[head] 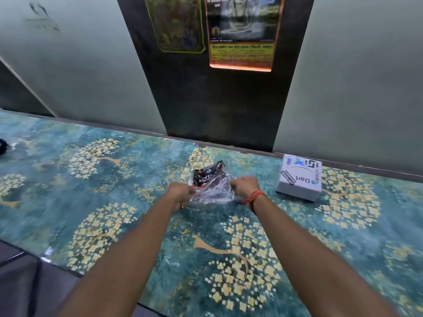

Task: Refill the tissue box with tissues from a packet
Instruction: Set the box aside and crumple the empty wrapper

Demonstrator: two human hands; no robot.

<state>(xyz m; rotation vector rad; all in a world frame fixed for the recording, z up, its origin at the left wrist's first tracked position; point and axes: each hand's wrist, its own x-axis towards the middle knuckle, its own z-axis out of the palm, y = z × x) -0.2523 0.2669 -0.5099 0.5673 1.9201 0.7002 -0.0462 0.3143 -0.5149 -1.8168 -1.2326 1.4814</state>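
Note:
A clear plastic tissue packet with red and black print lies in the middle of the table, near the far edge. My left hand is closed on its near left edge and my right hand on its near right edge, with the plastic stretched between them. A red thread is tied round my right wrist. The white tissue box, covered with stickers, stands to the right of the packet, about a hand's width from my right hand. Its opening is not visible.
The table has a glossy teal top with gold tree patterns and meets a wall at the back. A dark object shows at the far left edge. Posters hang on a dark wall panel behind.

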